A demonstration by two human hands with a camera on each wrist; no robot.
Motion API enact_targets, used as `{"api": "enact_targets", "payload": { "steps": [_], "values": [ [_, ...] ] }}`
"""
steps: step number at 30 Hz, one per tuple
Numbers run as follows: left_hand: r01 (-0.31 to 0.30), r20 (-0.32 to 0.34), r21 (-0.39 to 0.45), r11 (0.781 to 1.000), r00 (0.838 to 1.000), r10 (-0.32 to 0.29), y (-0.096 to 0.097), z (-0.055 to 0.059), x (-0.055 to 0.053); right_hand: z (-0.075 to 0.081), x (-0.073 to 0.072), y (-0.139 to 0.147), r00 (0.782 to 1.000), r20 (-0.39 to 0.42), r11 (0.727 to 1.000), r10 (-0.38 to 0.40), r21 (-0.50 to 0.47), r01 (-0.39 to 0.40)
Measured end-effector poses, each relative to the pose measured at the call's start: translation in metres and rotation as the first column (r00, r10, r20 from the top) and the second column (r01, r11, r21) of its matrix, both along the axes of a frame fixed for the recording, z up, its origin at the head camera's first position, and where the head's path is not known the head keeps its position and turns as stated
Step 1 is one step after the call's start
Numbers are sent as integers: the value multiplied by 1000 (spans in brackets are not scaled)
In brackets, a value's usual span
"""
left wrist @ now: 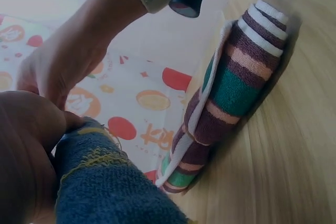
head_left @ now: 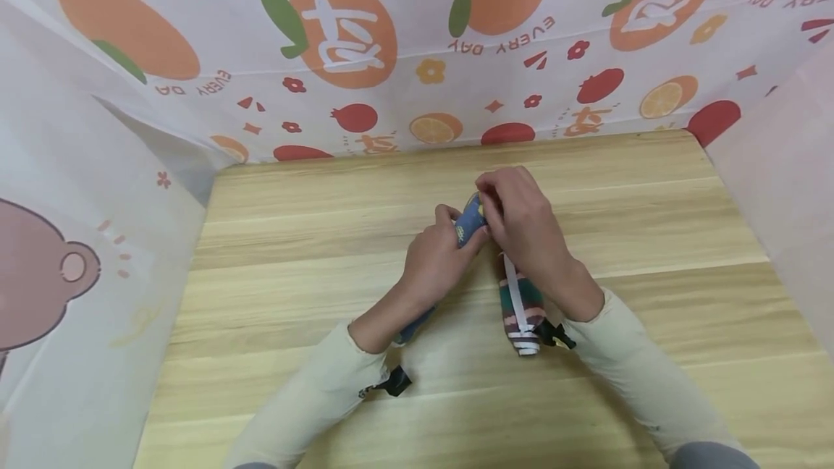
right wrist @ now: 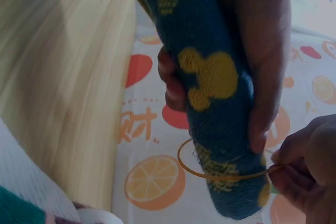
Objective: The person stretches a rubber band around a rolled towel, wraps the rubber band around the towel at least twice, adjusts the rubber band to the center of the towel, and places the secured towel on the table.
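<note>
A blue rolled-up towel (head_left: 470, 221) with yellow patterns is gripped by my left hand (head_left: 431, 263), fingers and thumb curled round it above the table. My right hand (head_left: 526, 217) is at the roll's far end. In the right wrist view its fingertips pinch a thin yellow rubber band (right wrist: 231, 177), which loops around that end and stands off slightly on one side. Beside my right forearm, a striped rolled-up towel (head_left: 521, 302) in brown, green, pink and white lies on the table. In the left wrist view it narrows partway along its length.
The wooden table (head_left: 293, 237) meets a fruit-printed cloth (head_left: 417, 100) at its back edge. Pale cloth walls (head_left: 98, 165) stand at the left and right. A black wrist camera (head_left: 396, 381) hangs from my left sleeve, another (head_left: 555, 334) from the right.
</note>
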State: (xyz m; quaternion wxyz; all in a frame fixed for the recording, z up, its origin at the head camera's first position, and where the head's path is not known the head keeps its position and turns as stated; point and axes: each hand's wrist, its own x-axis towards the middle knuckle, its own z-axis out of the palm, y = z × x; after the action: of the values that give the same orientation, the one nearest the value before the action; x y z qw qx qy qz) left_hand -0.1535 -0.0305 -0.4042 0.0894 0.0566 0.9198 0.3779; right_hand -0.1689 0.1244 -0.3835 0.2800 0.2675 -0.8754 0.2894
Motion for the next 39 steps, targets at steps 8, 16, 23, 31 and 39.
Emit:
{"api": "enact_targets", "payload": {
  "steps": [8, 16, 23, 31, 39],
  "values": [
    [-6, -14, 6, 1000, 1000, 6, -5, -5, -3, -1, 9, 7, 999, -33, 998, 16, -56, -18],
    [21, -55, -26, 999, 998, -22, -4, -3, -2, -5, 11, 7, 999, -14, 999, 31, -29, -31],
    [49, -83, -7, 999, 995, -50, 0, -2, 0, -9, 8, 2, 999, -7, 999, -32, -32, 32],
    [-40, 1, 161, 986, 999, 40, -1, -2, 1, -8, 10, 3, 996, -12, 994, -87, -60, 86],
    [-89, -33, 242, 966, 994, 100, 1, -3, 0, -9, 12, 3, 997, -53, 995, -48, -95, 42]
  ]
}}
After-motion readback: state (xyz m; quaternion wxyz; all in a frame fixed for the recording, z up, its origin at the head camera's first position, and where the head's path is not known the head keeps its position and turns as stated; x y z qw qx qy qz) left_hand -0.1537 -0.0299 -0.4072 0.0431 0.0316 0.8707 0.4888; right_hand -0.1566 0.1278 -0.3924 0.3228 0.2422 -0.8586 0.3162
